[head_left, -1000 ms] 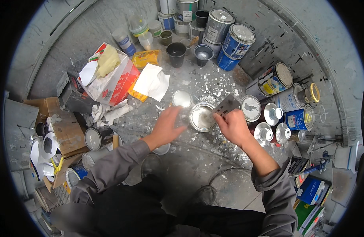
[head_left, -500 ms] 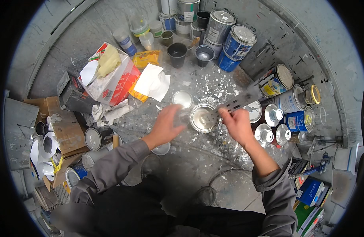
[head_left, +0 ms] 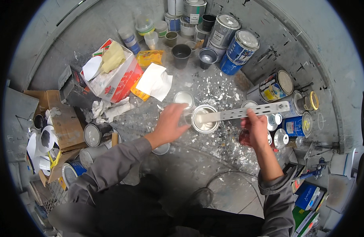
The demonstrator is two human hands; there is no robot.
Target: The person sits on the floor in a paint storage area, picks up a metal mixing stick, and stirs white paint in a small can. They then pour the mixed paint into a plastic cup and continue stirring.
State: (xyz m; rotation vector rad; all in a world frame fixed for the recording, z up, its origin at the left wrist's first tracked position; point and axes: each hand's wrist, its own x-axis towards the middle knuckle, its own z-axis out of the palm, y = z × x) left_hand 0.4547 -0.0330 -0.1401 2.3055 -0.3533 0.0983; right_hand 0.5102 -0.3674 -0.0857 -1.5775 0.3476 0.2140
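A: Position of the perforated strip (head_left: 235, 113)?

B: It slanted across the mouth of the open can (head_left: 206, 132), pale-coated end inside the rim, the far end out to the right over neighbouring containers. Tip depth could not be read: the pale paint (head_left: 207, 126) and the coating were too close in colour.

A: State of the right hand (head_left: 256, 127)?

B: Closed on the strip beyond the can's right side. The thumb side showed; the remaining fingers were mostly out of sight.

A: And the left hand (head_left: 170, 123)?

B: Just left of the can, fingers bent toward it, outline soft. A faint clear shape (head_left: 187, 117) showed between fingertips and rim. I could not identify it, nor tell whether the hand gripped it.

A: Other obstructions?

B: The left fingers hid the near part of a white-topped tub (head_left: 183, 97). The strip covered much of a pale round lid (head_left: 249, 104); the right hand partly blocked the white-capped containers (head_left: 281, 138). The left sleeve (head_left: 118, 160) overlapped a pale disc (head_left: 162, 149). At the top edge, a white can (head_left: 175, 7) was cut off.
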